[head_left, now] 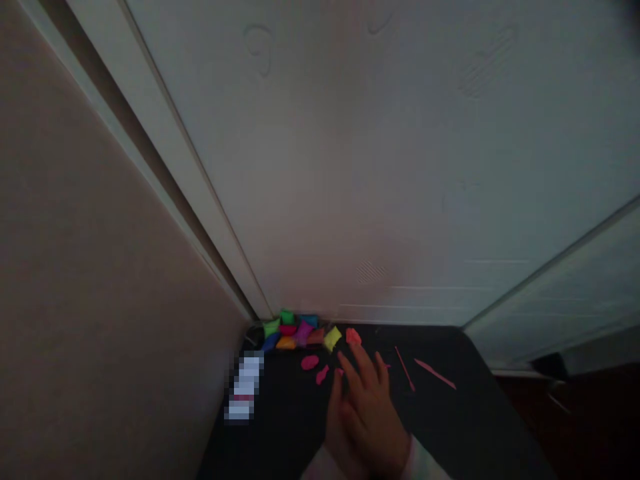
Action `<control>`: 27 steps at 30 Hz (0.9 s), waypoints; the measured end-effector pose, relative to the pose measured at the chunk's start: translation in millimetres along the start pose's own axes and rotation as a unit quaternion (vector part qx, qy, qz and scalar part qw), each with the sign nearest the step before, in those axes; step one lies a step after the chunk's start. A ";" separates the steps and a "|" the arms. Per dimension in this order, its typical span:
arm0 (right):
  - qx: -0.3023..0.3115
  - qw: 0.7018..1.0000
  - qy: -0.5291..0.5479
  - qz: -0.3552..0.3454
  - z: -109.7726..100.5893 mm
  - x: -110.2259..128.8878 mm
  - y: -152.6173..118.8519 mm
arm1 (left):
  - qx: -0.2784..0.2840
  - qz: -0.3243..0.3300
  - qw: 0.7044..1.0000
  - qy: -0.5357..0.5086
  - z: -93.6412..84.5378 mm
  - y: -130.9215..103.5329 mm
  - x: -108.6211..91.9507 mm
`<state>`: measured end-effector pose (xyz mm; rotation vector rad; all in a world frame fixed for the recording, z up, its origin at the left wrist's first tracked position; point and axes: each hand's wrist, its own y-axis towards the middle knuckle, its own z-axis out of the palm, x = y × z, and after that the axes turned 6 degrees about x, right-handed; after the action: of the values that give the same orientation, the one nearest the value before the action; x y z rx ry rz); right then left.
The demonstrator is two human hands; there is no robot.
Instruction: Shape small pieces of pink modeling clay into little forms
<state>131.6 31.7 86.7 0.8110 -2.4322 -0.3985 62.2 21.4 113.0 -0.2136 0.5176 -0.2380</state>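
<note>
My right hand point(373, 413) lies over my left hand point(336, 417), palm towards palm, above the near part of a dark table. The fingers of my right hand are spread and stretched out. My left hand is mostly covered, with a straight finger showing; whether anything lies between the palms is hidden. Just beyond the fingertips is a coral-coloured lump point(353, 336). Left of the hands are a round pink piece point(310, 363) and a small pink piece point(323, 375). A thin pink stick tool point(405, 370) and a pink knife-like tool point(435, 373) lie to the right.
Colourful packets point(303, 333) are grouped at the table's back left, with a yellow packet point(333, 339) at their right end. A blurred-out bright rectangle point(245, 387) lies along the left edge. A pale panel point(350, 167) rises behind the dark table point(285, 427).
</note>
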 end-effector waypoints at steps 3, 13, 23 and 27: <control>-0.007 1.000 0.013 -0.008 -53.4 15.2 22.2 | -0.008 -0.028 0.998 -0.056 18.8 1.5 -11.3; -0.112 0.840 0.486 0.212 -91.3 27.1 10.5 | -0.015 -0.028 0.991 -0.131 70.2 -19.3 -51.9; -0.047 0.674 0.693 0.254 -42.8 56.3 17.0 | -0.003 -0.058 0.993 -0.104 70.2 -30.3 -48.4; -0.018 0.604 0.753 0.262 -48.9 59.8 7.8 | 0.008 -0.057 0.994 -0.098 67.6 -31.1 -48.8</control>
<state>115.9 -4.6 153.5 0.1072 -0.8686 0.3978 50.4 14.9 201.0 -0.2495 0.3092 -0.3292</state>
